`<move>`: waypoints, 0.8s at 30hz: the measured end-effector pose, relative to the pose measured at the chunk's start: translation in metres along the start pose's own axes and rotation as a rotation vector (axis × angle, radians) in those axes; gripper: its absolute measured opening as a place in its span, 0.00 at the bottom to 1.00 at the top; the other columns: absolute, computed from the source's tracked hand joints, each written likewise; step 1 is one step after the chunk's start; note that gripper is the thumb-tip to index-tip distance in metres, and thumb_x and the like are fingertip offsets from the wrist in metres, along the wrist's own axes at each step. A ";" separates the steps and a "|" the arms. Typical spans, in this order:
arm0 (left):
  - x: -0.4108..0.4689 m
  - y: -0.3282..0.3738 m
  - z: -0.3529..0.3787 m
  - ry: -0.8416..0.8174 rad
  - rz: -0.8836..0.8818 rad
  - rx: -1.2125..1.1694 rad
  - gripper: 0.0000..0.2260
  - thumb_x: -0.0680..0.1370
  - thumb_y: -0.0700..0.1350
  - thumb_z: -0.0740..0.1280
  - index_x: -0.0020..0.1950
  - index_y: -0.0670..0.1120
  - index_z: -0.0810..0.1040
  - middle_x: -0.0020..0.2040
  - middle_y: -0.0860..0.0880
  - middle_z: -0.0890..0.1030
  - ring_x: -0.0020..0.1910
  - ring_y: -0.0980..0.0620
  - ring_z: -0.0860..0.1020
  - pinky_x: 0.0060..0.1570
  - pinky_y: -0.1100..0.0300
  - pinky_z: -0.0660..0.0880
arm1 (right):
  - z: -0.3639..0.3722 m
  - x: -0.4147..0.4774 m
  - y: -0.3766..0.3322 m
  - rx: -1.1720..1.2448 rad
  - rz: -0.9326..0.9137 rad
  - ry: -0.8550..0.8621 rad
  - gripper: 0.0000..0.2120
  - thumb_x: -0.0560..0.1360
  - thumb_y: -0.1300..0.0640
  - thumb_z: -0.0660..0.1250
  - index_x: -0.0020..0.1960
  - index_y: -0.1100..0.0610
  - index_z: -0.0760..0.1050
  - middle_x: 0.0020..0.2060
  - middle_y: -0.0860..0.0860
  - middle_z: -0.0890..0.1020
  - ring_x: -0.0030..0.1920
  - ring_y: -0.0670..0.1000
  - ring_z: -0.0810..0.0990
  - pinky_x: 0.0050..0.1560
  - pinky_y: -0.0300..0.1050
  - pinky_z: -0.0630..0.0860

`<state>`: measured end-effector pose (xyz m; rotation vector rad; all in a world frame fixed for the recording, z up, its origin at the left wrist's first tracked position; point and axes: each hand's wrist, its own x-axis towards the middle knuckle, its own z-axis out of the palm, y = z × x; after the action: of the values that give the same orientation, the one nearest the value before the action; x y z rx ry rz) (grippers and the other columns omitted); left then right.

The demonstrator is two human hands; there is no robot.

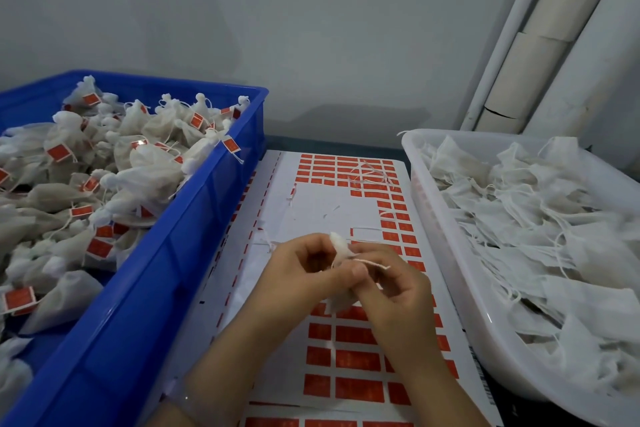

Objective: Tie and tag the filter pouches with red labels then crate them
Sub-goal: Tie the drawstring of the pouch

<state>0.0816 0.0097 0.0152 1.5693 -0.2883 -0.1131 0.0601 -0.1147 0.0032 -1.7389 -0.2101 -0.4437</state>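
Crate (207,204), blue plastic, stands hard against the left edge of the label sheet (329,215). It is heaped with tied pouches (104,166) bearing red tags. I judge this to be finished stock, kept within a short reach for dropping in.

The label sheet lies flat on the counter (329,142) between the two containers. Its middle is bare, with red labels (356,360) remaining round it. The central position looks chosen so that a label can be picked without shifting.

Above the sheet's middle, the left hand (301,267) has its grip closed on one filter pouch (341,248), holding it clear of the sheet. The right hand (394,284), touching the left, pinches the pouch's drawstring (375,263), apparently to draw or knot it. No tag shows on this pouch.

Right of the sheet, a white basket (446,253) holds flat untied pouches (536,218), judged to be the incoming supply.
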 end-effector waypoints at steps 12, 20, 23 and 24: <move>-0.001 0.003 -0.001 0.011 0.081 0.017 0.09 0.62 0.52 0.69 0.40 0.54 0.81 0.36 0.59 0.83 0.40 0.58 0.82 0.34 0.70 0.76 | -0.007 0.005 -0.004 0.275 0.228 0.004 0.14 0.58 0.39 0.67 0.38 0.44 0.82 0.38 0.46 0.84 0.45 0.49 0.82 0.44 0.42 0.80; -0.002 0.003 -0.007 -0.084 0.003 -0.013 0.08 0.64 0.54 0.68 0.40 0.55 0.82 0.41 0.55 0.83 0.43 0.57 0.82 0.37 0.69 0.76 | -0.007 0.006 -0.001 0.411 0.395 -0.143 0.16 0.57 0.41 0.69 0.40 0.47 0.83 0.46 0.45 0.83 0.51 0.52 0.82 0.50 0.47 0.80; -0.002 0.002 -0.002 -0.061 -0.011 -0.028 0.12 0.63 0.57 0.67 0.44 0.57 0.82 0.49 0.55 0.80 0.48 0.55 0.81 0.39 0.65 0.78 | -0.009 0.008 -0.003 0.620 0.452 -0.216 0.14 0.60 0.46 0.70 0.43 0.50 0.83 0.50 0.48 0.83 0.54 0.52 0.81 0.49 0.44 0.79; -0.003 0.002 0.001 -0.057 -0.012 -0.027 0.15 0.63 0.58 0.67 0.47 0.57 0.81 0.52 0.56 0.80 0.49 0.55 0.80 0.40 0.63 0.79 | -0.009 0.008 -0.003 0.665 0.461 -0.222 0.14 0.61 0.47 0.70 0.45 0.51 0.83 0.51 0.49 0.83 0.54 0.52 0.81 0.50 0.45 0.79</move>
<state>0.0784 0.0092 0.0168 1.5427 -0.3212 -0.1707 0.0651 -0.1234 0.0105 -1.1233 -0.0912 0.1541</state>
